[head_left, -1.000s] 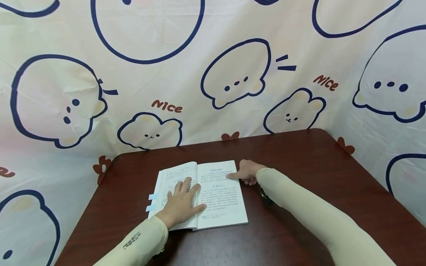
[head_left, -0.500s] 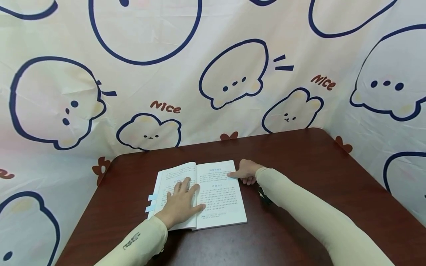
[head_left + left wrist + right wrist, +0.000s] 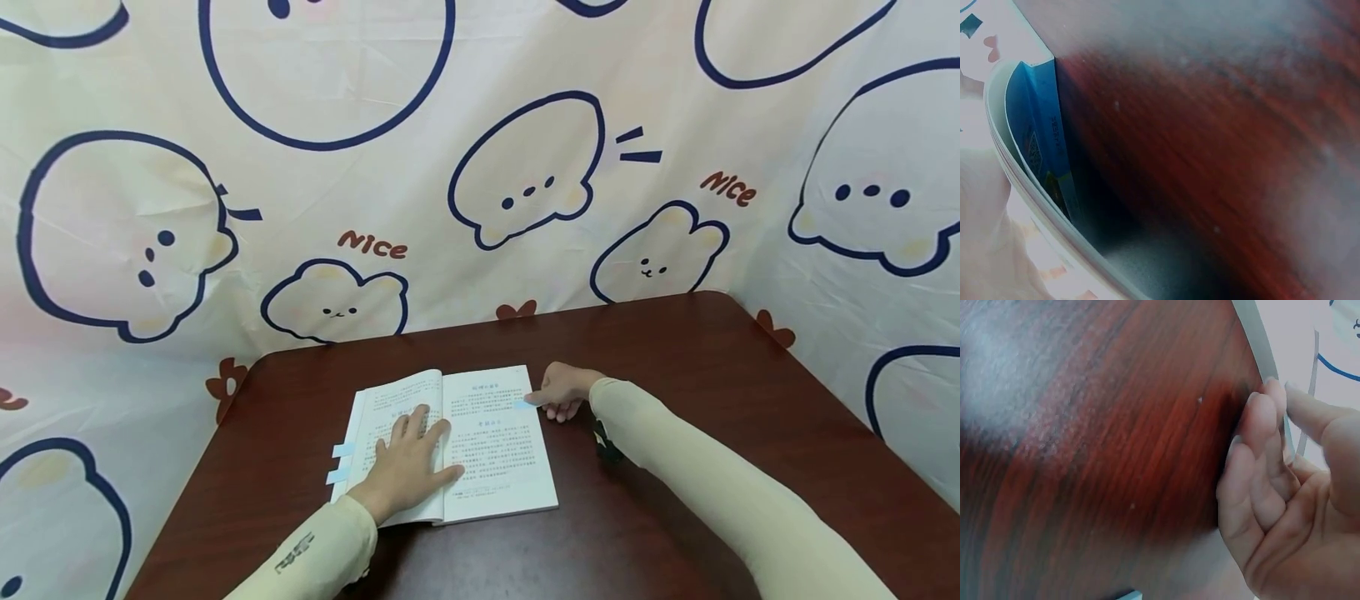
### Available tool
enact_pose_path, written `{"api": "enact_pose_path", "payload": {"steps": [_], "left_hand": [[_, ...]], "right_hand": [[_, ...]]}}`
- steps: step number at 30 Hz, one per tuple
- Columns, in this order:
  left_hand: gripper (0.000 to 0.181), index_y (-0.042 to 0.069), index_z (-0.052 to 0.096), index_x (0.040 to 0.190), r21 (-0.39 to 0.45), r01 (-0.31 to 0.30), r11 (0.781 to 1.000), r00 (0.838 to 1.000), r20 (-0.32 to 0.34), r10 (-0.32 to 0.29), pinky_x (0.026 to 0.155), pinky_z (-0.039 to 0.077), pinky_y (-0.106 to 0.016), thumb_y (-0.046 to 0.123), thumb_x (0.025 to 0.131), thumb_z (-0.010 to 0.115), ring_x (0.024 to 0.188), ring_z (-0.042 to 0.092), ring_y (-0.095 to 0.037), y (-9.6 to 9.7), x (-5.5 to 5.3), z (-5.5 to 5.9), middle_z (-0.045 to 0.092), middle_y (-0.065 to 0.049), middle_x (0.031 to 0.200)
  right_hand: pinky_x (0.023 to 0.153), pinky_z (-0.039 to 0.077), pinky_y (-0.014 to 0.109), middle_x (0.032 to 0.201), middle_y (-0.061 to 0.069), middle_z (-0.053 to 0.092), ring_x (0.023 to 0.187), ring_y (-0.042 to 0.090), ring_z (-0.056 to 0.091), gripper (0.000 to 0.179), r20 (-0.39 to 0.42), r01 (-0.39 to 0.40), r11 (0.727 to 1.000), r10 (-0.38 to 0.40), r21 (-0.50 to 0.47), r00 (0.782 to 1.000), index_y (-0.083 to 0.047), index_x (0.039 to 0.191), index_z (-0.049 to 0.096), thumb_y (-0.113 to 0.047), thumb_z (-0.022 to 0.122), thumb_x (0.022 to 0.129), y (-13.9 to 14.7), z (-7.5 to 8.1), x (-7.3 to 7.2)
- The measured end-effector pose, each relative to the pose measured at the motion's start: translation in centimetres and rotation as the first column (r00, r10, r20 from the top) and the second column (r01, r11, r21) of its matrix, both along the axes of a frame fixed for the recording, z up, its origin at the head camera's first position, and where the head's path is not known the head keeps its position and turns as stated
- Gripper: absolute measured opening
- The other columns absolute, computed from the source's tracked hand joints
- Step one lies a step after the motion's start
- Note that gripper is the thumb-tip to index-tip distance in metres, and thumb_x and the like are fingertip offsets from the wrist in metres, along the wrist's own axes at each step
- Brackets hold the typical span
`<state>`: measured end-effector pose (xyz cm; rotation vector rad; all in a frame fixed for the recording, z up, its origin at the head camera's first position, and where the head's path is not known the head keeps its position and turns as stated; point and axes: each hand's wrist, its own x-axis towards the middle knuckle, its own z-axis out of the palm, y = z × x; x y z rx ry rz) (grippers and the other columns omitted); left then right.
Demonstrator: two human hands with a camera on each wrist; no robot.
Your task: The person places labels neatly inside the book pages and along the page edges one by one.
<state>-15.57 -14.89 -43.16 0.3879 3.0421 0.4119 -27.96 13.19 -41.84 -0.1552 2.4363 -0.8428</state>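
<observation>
An open book (image 3: 495, 483) with printed pages lies on the table. My left hand (image 3: 408, 467) rests spread across its left page and the centre fold, fingers straight. The left wrist view looks under the curved pages at a blue cover (image 3: 1041, 125). At the right page's outer edge my right hand (image 3: 566, 390) pinches the end of a pale blue sticky tab (image 3: 522, 404) with the thumb on top. The right wrist view has the other fingers (image 3: 1247, 494) curled beside the book's edge; the tab is mostly hidden there.
Two pale blue tabs (image 3: 339, 462) stick out from the book's left edge. The dark brown wooden table (image 3: 660, 350) reaches back to a cream curtain (image 3: 420, 183) with cartoon outlines, hung behind and at both sides.
My right hand has drawn back slightly to the right, and the pale blue tab on the right page now shows. My left hand stays in place on the book.
</observation>
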Motion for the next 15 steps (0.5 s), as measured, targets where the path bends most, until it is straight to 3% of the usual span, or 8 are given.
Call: {"api": "enact_pose_path", "payload": {"steps": [7, 15], "left_hand": [[0.071, 0.018, 0.051, 0.146, 0.000, 0.006, 1.000, 1.000, -0.005, -0.006, 0.100, 0.031, -0.082, 0.055, 0.088, 0.070, 0.146, 0.030, -0.050, 0.02, -0.01, -0.17, 0.029, -0.019, 0.162], [0.071, 0.018, 0.051, 0.147, 0.003, 0.009, 1.000, 1.000, -0.009, -0.009, 0.100, 0.032, -0.083, 0.055, 0.089, 0.070, 0.145, 0.030, -0.051, -0.04, -0.03, -0.14, 0.029, -0.020, 0.162]], "right_hand": [[0.049, 0.050, 0.024, 0.059, 0.003, 0.060, 0.051, 0.014, 0.059, 0.054, -0.084, 0.007, 0.990, 0.005, 0.142, 0.996, -0.011, 0.061, 0.062, -0.058, 0.077, 0.083, -0.81, -0.48, 0.09], [0.050, 0.050, 0.023, 0.055, 0.000, 0.060, 0.049, 0.011, 0.059, 0.047, -0.077, -0.026, 0.993, 0.035, 0.112, 0.996, -0.012, 0.057, 0.061, -0.042, 0.077, 0.089, -0.51, -0.30, -0.03]]}}
